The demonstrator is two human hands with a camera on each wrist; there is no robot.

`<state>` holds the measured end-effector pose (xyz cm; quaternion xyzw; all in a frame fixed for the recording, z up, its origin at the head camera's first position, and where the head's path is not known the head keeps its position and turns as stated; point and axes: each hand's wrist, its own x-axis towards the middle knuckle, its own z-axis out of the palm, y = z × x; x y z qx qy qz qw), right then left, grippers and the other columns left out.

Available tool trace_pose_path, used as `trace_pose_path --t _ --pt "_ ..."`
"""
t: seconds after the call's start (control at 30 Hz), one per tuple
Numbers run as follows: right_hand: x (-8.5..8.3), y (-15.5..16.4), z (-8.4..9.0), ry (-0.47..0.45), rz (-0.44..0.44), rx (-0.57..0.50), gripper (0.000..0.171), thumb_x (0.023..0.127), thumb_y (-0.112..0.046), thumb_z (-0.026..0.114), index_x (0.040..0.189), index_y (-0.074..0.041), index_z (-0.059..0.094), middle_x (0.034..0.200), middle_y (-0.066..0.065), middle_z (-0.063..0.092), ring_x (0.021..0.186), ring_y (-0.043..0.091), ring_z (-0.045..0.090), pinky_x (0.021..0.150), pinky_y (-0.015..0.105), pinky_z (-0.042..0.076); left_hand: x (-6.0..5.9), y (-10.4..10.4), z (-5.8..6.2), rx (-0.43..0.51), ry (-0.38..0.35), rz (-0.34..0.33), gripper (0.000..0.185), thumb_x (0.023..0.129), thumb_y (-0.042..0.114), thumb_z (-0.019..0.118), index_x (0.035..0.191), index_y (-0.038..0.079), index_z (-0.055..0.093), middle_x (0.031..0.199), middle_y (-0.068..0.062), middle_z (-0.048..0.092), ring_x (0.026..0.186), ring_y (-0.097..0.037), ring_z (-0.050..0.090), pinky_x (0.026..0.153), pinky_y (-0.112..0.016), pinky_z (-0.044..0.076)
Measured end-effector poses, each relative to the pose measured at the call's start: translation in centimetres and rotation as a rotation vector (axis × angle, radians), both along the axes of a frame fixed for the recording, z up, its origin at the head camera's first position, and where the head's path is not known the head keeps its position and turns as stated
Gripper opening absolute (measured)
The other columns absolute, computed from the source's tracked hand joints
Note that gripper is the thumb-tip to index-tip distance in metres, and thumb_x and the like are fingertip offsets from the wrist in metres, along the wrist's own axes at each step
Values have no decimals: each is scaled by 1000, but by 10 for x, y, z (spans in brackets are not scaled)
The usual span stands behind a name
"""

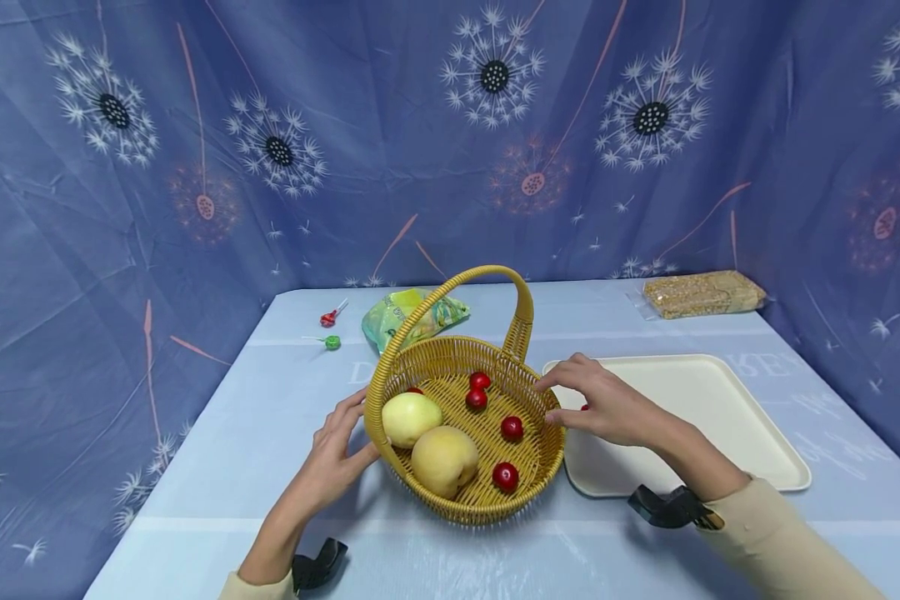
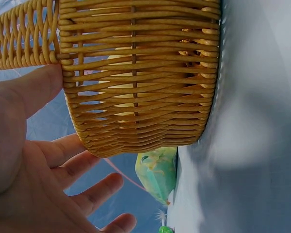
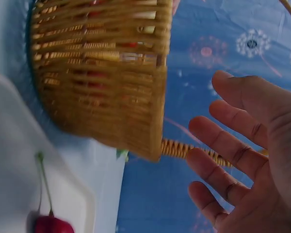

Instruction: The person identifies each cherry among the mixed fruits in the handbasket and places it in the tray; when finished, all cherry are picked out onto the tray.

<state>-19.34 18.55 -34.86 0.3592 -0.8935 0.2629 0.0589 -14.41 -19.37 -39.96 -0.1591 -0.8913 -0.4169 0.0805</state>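
Note:
A yellow wicker basket (image 1: 487, 510) with a tall arched handle stands in the middle of the table. Inside lie a pale yellow-green fruit (image 1: 411, 419), a larger peach-like yellow fruit (image 1: 444, 460) and several red cherries (image 1: 506, 477). My left hand (image 1: 335, 454) is at the basket's left side; in the left wrist view its thumb (image 2: 41, 90) lies against the rim, with the fingers stretched out. Over the right rim hovers my right hand (image 1: 607, 404), fingers loosely spread and nothing between them. A cherry (image 3: 53, 224) with a green stem lies on the tray, mostly hidden by this hand in the head view.
The cream tray (image 1: 750, 433) lies right of the basket. Behind the basket rests a green and yellow packet (image 1: 450, 312). A red lollipop (image 1: 328, 319) and a green lollipop (image 1: 333, 342) are at the back left, a bag of grains (image 1: 703, 294) at the back right.

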Motion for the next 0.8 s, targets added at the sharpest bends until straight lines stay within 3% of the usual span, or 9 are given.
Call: trace_pose_path --t 0.2,0.53,0.8 --pt "2 -19 3 -4 61 46 35 81 -27 73 115 -24 65 111 -11 65 104 9 49 89 37 44 0 0 0 -8 -3 6 48 87 25 67 131 13 51 151 -8 32 141 -35 24 102 -64 14" --pt "-3 -41 -1 -59 166 126 36 83 -30 71 117 -20 64 116 -5 62 114 19 50 103 48 37 0 0 0 -2 -8 5 50 87 24 67 132 13 50 151 -8 32 141 -34 24 102 -63 14" --pt "-6 -55 -8 -67 229 201 36 82 -30 71 116 -20 65 114 -4 63 110 17 49 96 44 40 0 0 0 -11 7 4 50 87 27 67 132 12 50 151 -9 33 141 -35 25 101 -63 16"
